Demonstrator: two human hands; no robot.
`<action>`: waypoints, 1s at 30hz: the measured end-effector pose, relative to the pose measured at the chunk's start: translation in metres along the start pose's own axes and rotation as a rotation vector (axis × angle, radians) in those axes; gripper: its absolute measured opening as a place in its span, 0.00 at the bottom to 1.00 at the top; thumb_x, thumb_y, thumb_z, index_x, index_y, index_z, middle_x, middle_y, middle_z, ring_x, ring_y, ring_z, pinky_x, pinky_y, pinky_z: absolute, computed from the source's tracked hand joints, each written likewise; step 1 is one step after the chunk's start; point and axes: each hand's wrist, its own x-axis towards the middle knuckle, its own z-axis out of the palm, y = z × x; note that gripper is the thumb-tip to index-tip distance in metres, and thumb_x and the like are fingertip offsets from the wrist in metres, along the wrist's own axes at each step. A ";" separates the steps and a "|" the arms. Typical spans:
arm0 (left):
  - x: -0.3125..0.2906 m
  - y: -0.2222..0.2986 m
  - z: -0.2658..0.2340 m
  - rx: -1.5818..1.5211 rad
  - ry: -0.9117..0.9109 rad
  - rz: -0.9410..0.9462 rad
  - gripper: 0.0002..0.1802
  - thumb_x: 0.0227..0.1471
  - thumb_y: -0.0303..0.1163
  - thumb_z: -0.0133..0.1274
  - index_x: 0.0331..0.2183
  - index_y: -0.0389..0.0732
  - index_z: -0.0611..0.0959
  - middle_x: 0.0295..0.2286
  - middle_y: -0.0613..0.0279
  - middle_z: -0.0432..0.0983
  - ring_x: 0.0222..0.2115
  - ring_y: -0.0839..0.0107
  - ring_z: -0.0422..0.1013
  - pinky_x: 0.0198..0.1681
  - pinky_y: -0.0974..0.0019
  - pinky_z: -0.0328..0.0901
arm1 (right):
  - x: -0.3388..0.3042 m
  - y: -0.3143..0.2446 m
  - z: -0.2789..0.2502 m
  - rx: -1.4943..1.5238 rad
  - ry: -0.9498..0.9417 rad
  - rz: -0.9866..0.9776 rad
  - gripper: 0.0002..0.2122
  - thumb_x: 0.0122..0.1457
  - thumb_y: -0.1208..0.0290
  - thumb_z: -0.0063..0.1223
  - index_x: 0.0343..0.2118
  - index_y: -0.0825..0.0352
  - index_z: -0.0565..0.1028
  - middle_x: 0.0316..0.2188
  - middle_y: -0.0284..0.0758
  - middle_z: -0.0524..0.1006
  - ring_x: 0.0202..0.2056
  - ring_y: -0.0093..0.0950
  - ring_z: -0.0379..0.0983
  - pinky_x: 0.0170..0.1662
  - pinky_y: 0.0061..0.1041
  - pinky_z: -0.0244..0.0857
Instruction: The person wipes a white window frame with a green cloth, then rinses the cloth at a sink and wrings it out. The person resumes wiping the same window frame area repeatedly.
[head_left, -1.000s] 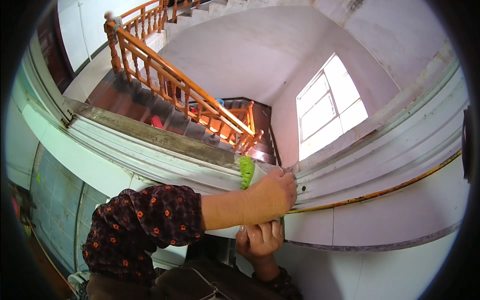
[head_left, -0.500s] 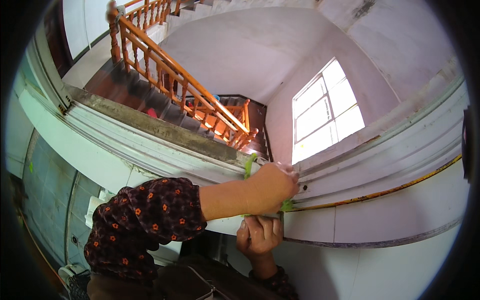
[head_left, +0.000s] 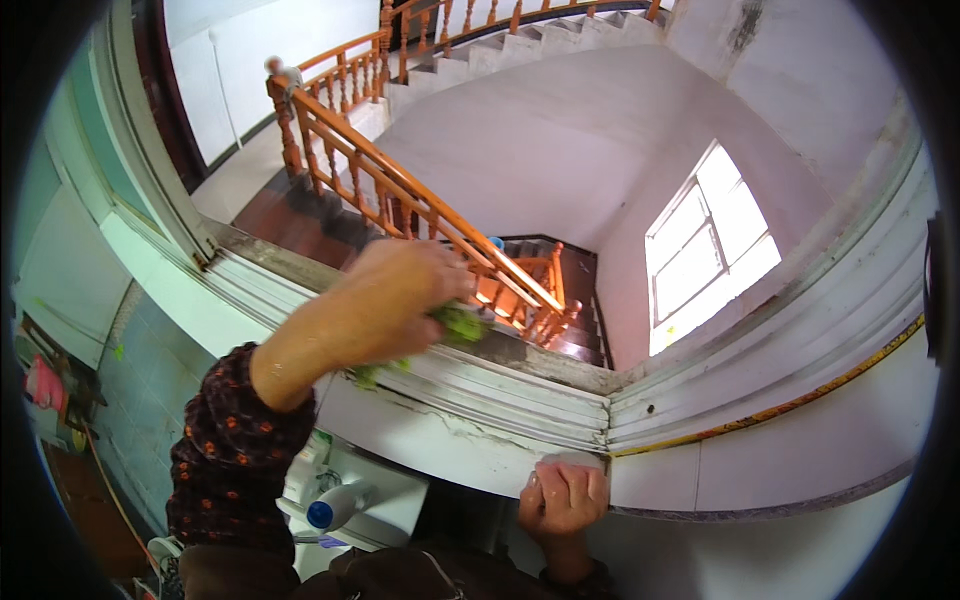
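Note:
My left hand (head_left: 400, 300), slightly blurred, is closed round a crumpled light-green cloth (head_left: 460, 323) over the sliding-window track (head_left: 510, 385). Bits of the same green hang out below the palm. My right hand (head_left: 566, 495) has its fingers curled over the front edge of the white tiled sill (head_left: 425, 432), near the corner where the two tracks meet. The left arm wears a dark sleeve (head_left: 235, 440) with orange flowers.
Beyond the opening lies a stairwell with an orange wooden banister (head_left: 400, 180) and a bright window (head_left: 712, 245). A yellow-and-black strip (head_left: 780, 408) runs along the right sill. Under the sill at left stands a white bottle with a blue cap (head_left: 320, 514).
My left hand has moved from the corner leftward along the track with the green cloth. My right hand stays at the sill edge. The view has shifted, revealing the bottle.

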 end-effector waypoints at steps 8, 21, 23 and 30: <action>-0.064 -0.051 0.052 0.062 -0.011 -0.151 0.12 0.36 0.25 0.61 0.29 0.46 0.84 0.32 0.61 0.78 0.43 0.56 0.74 0.45 0.55 0.69 | 0.003 -0.006 0.000 0.013 -0.005 -0.019 0.07 0.49 0.74 0.52 0.32 0.63 0.77 0.27 0.33 0.73 0.26 0.36 0.67 0.30 0.36 0.63; 0.011 0.028 0.119 -0.042 -0.174 0.170 0.17 0.31 0.24 0.60 0.31 0.44 0.81 0.34 0.61 0.77 0.42 0.57 0.73 0.46 0.54 0.70 | 0.005 -0.003 -0.001 0.018 0.019 -0.050 0.07 0.50 0.75 0.53 0.34 0.64 0.76 0.28 0.36 0.74 0.27 0.39 0.68 0.31 0.38 0.63; -0.035 -0.019 0.090 -0.049 -0.133 0.169 0.20 0.31 0.22 0.60 0.33 0.46 0.82 0.34 0.62 0.77 0.43 0.57 0.73 0.45 0.54 0.70 | 0.005 -0.005 -0.003 0.022 0.015 -0.047 0.07 0.50 0.75 0.53 0.34 0.65 0.76 0.28 0.36 0.74 0.27 0.39 0.68 0.31 0.38 0.63; -0.128 -0.097 0.015 0.044 0.273 -0.273 0.15 0.32 0.17 0.59 0.29 0.40 0.84 0.30 0.56 0.79 0.38 0.53 0.75 0.42 0.55 0.70 | 0.004 -0.006 0.000 -0.001 0.044 0.018 0.08 0.48 0.73 0.54 0.33 0.62 0.77 0.28 0.33 0.74 0.27 0.37 0.68 0.30 0.39 0.63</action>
